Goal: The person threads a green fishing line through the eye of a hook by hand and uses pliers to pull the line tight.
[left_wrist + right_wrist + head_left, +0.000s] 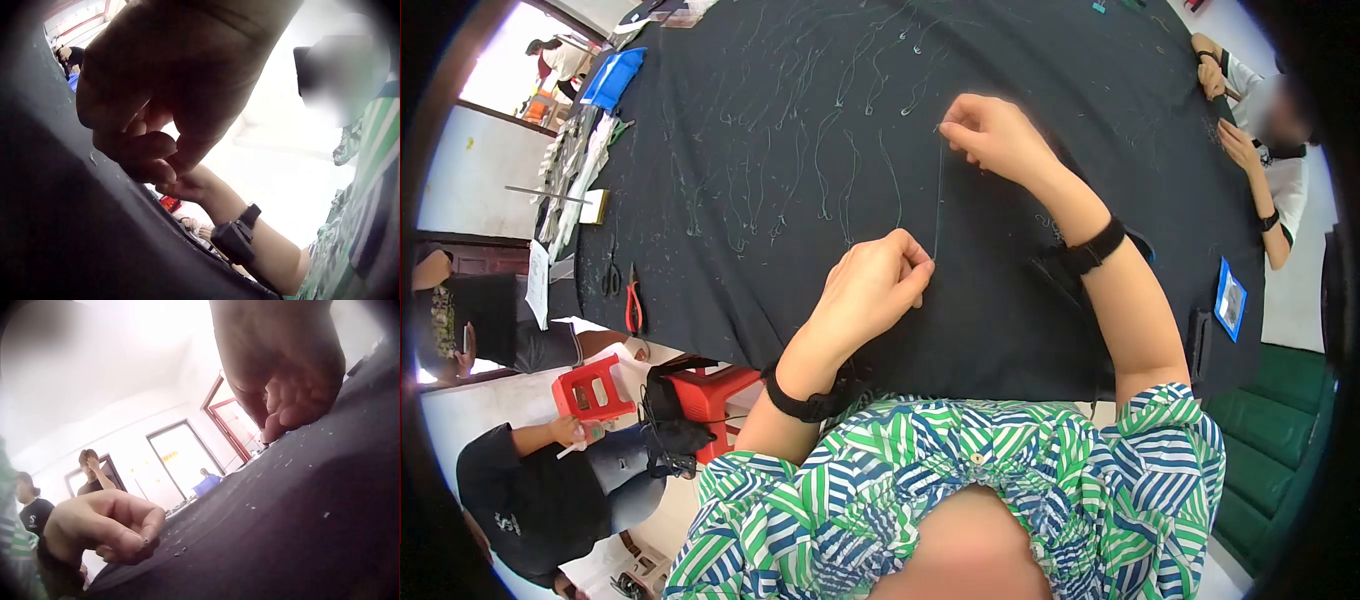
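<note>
A thin, pale green thread [939, 200] runs nearly straight between both hands above the black cloth [1000, 300]. Its near end is pinched between the thumb and forefinger of my left hand [870, 285]. Farther out on the table, my right hand [1000, 138] pinches the other end with its fingertips. To the left of this strand lie several looped threads [824, 190], some with small knotted ends. In the right wrist view, the left hand [109, 525] is low over the cloth with its fingers curled in. The left wrist view shows its fingers dark and close up.
Red-handled pliers [634, 302] and dark scissors [611, 275] lie at the left edge, below white strips [580, 180] and a blue packet [614, 78]. Another blue packet [1229, 298] is at the right edge. Thread scraps dot the cloth. Another person's arm [1245, 150] rests at the far right.
</note>
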The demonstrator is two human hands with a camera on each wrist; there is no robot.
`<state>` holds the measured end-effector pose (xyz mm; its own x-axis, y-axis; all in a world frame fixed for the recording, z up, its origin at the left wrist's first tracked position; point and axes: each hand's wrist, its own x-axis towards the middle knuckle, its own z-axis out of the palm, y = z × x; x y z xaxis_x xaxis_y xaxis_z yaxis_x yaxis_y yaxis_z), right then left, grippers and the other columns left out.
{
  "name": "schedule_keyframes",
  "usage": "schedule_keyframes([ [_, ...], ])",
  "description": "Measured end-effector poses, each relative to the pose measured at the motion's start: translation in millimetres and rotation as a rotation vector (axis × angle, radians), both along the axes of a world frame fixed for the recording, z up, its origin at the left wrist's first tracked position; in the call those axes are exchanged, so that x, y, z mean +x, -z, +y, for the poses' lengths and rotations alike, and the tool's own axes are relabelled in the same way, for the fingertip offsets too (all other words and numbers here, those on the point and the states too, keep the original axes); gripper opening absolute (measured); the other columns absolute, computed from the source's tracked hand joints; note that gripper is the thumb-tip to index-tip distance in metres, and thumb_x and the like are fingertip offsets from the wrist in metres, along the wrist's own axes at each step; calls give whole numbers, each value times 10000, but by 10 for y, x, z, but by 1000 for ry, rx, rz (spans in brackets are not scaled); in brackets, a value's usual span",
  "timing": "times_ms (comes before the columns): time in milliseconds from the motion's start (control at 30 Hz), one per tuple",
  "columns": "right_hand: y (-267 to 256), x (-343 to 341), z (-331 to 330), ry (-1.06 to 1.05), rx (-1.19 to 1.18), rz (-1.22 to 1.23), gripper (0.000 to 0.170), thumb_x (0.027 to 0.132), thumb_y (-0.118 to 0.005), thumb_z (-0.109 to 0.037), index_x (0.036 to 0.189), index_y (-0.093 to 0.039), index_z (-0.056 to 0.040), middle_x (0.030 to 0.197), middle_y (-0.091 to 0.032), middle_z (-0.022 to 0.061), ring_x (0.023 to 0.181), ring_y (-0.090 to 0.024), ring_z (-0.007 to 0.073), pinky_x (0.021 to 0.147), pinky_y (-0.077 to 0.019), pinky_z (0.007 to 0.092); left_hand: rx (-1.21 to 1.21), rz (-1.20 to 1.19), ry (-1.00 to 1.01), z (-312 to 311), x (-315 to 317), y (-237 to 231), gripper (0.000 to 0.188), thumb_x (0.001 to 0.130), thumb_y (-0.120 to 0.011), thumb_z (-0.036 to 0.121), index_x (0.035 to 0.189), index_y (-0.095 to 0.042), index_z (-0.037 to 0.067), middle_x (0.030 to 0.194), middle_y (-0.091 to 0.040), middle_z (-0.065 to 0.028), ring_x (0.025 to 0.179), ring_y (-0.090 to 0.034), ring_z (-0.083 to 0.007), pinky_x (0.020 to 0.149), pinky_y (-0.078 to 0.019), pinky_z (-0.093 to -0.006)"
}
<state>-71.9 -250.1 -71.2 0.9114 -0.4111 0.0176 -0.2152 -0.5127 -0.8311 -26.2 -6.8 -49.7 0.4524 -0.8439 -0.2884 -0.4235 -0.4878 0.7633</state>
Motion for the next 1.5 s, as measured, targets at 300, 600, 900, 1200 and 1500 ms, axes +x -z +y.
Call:
schedule_keyframes([
  [300, 168, 272, -44, 68, -293, -12, 197, 844, -669, -242, 927, -726, -72, 879, -726, 118, 841, -692, 300, 751, -535, 420, -8, 86, -67, -44, 48, 29, 276, 945, -617, 216, 1040, -656, -40, 727, -695, -86, 649, -660, -130, 609, -506, -269],
  [600, 277, 283, -85, 64, -388, -68, 256, 865, -669, -265, 964, -715, -34, 844, -728, 129, 803, -697, 262, 739, -533, 375, 32, 20, -45, 134, -92, -50, 283, 919, -651, 214, 1106, -666, 2, 659, -683, -88, 614, -673, -197, 623, -498, -320],
  [900, 264, 344, -87, 91, -323, 38, 190, 848, -667, -258, 949, -761, -128, 937, -738, 82, 904, -696, 293, 814, -547, 415, -10, -338, 179, 129, -147, 4, 532, 889, -679, 233, 1396, -552, 131, 770, -697, -146, 695, -684, -314, 649, -514, -398],
  [1200, 283, 317, -77, 118, -425, -31, 213, 877, -653, -231, 1027, -743, -110, 1037, -724, 118, 985, -679, 320, 853, -543, 432, 22, -353, 163, 186, -146, -106, 540, 877, -704, 253, 1379, -562, 115, 691, -651, -120, 645, -654, -290, 618, -494, -388],
  [1500, -429, -910, -109, -128, -557, 38, 263, 917, -615, -242, 1040, -704, -27, 985, -708, 194, 946, -676, 373, 820, -537, 453, -125, -644, 292, 125, 375, -380, 428, 902, -688, 220, 1275, -618, 23, 1243, -619, -127, 1079, -584, -286, 914, -489, -381],
])
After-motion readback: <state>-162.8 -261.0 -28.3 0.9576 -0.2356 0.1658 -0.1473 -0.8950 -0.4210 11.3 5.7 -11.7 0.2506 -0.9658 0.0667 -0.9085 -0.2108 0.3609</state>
